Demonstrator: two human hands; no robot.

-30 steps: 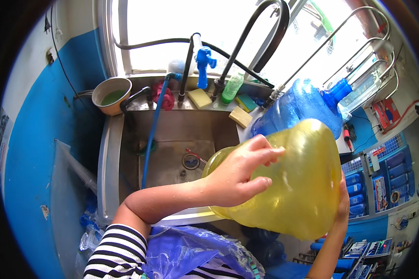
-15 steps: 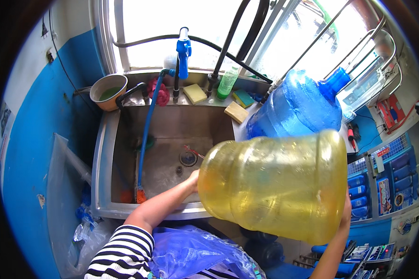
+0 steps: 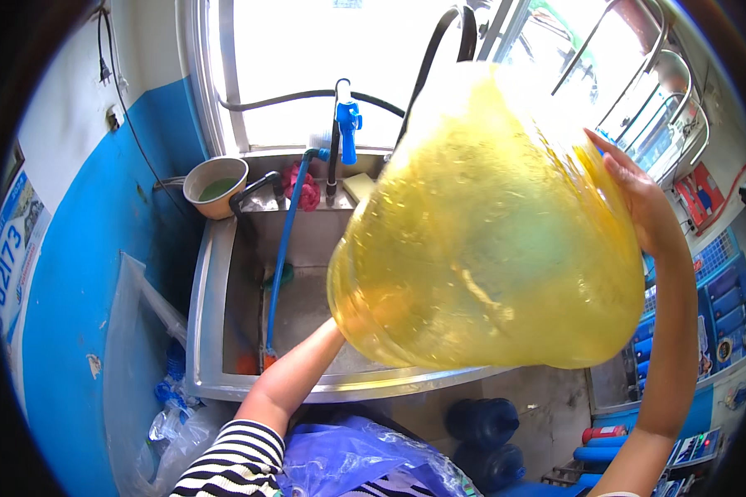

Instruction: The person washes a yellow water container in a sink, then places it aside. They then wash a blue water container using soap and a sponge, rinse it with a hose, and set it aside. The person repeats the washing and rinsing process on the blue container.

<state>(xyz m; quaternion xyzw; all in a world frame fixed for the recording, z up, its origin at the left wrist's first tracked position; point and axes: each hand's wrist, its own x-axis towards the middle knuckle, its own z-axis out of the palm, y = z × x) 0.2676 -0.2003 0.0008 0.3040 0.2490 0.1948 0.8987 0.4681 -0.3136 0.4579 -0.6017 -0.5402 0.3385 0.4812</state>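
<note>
A big translucent yellow water jug [image 3: 489, 240] is held up in front of me, over the right part of the steel sink [image 3: 224, 374]. Its broad rounded bottom faces me, and the neck is out of sight. My right hand [image 3: 638, 199] grips the jug's right side, fingers reaching along the wall toward the far end. At the lower left of the jug, my left hand [image 3: 336, 330] goes behind it; only the wrist end shows, the fingers hidden. A blue hose [image 3: 286, 248] hangs into the sink, left of the jug.
A blue-handled tap [image 3: 348, 124] rises at the back of the sink. On the ledge stand a bowl of greenish liquid [image 3: 215, 186], a pink cloth [image 3: 301, 187] and a sponge [image 3: 358, 186]. Dark blue jugs [image 3: 482, 421] are on the floor below; bottled shelves [image 3: 721, 306] stand right.
The yellow jug has been raised and turned so its bottom faces me. It now covers the blue jug and the green bottle. My right hand has risen along its side; the view has shifted slightly.
</note>
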